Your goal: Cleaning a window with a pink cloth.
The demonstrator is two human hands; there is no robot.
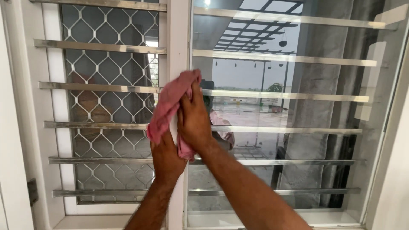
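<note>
A pink cloth [170,100] is wrapped around the white upright post [178,38] in the middle of a window. My right hand [194,121] presses the cloth against the post from the right, fingers pointing up. Just below and left of it, my left hand [166,159] grips the cloth's lower part, its fingers hidden behind the cloth and post. Both forearms rise from the bottom of the view.
Horizontal metal bars [281,96] cross the whole window. The left pane has a white diamond-pattern grille [108,64] behind the bars. The right glass pane [306,140] shows a terrace outside and a faint reflection. A white sill [93,221] runs along the bottom.
</note>
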